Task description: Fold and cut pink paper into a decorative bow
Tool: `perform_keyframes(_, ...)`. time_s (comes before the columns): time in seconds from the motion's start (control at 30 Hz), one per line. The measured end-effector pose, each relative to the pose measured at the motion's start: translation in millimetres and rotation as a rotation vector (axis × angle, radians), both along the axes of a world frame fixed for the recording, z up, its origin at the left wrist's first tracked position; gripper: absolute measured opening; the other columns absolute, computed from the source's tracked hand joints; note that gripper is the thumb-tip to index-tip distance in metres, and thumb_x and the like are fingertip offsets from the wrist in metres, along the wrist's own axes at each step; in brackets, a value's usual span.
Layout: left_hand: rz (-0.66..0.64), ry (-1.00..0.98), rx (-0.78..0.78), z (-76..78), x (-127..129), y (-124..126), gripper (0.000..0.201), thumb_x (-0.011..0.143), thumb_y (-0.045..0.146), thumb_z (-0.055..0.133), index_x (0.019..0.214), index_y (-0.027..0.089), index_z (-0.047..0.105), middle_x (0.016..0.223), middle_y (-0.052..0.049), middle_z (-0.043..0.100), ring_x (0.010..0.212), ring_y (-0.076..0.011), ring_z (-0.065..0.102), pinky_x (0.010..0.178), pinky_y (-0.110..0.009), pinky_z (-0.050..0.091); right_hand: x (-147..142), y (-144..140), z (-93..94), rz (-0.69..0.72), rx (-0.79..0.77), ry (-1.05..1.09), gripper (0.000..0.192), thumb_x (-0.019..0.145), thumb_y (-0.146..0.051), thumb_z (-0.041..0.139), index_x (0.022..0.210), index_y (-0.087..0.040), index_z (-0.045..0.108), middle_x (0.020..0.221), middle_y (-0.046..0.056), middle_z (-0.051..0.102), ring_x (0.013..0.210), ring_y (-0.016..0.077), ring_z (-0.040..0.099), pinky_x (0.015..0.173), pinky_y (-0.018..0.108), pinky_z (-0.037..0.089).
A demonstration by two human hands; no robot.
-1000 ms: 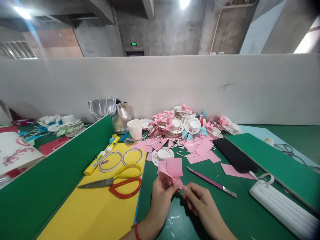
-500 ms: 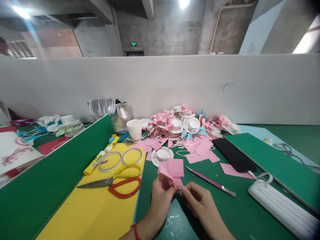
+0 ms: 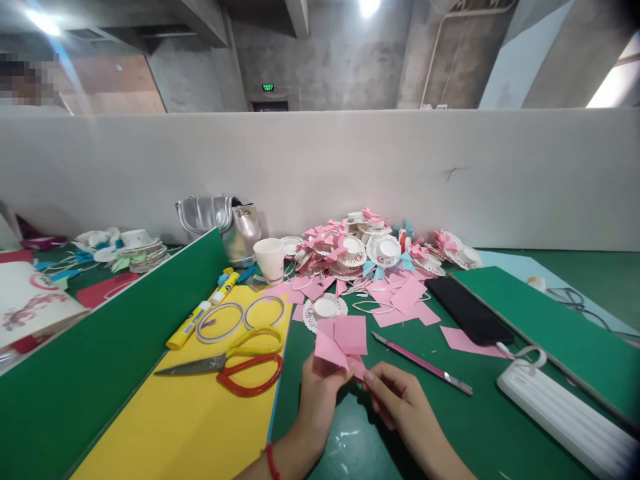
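Observation:
Folded pink paper (image 3: 333,343) is held up over the green table in front of me. My left hand (image 3: 323,387) grips it from below and the left, its fingers partly hidden behind the paper. At the paper's lower right corner, my right hand (image 3: 395,393) pinches the edge between thumb and index finger. Just beyond stands a small white paper cup piece with a fringed, flattened rim (image 3: 325,309). A pink craft knife (image 3: 423,363) lies right of my hands. To the left, scissors (image 3: 240,363) with yellow and red handles rest on yellow paper (image 3: 165,427).
A heap of fringed cup pieces with pink bows (image 3: 350,250) sits against the grey partition (image 3: 320,167). Double-sided tape rolls (image 3: 220,323), glue sticks (image 3: 189,325) and a green divider (image 3: 125,347) are left. A phone (image 3: 467,310) and power strip (image 3: 560,407) lie right. A person shows at far left.
The pink paper has turned slightly, its left flap now facing me more. Both hands stay at the paper with small finger shifts. A person has come further into view at far left.

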State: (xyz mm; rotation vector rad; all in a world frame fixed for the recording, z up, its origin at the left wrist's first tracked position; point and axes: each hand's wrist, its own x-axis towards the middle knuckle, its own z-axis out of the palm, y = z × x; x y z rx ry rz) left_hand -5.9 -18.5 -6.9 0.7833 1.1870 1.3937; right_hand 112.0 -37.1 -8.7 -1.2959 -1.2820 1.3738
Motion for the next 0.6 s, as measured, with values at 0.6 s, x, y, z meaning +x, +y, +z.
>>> perform_keyframes(0.6, -0.122, 0.202, 0.144, 9.2, -0.6, -2.8, 0.004, 0.056, 0.012, 0.059, 0.056, 0.015, 0.056, 0.054, 0.002, 0.057, 0.051, -0.0121, 0.047, 0.048, -0.020, 0.038, 0.3, 0.6, -1.5, -0.003, 0.019, -0.130, 0.040, 0.075, -0.053, 0.045, 0.056, -0.018, 0.042, 0.043, -0.008, 0.036, 0.034, 0.0052, 0.029, 0.034, 0.019, 0.020)
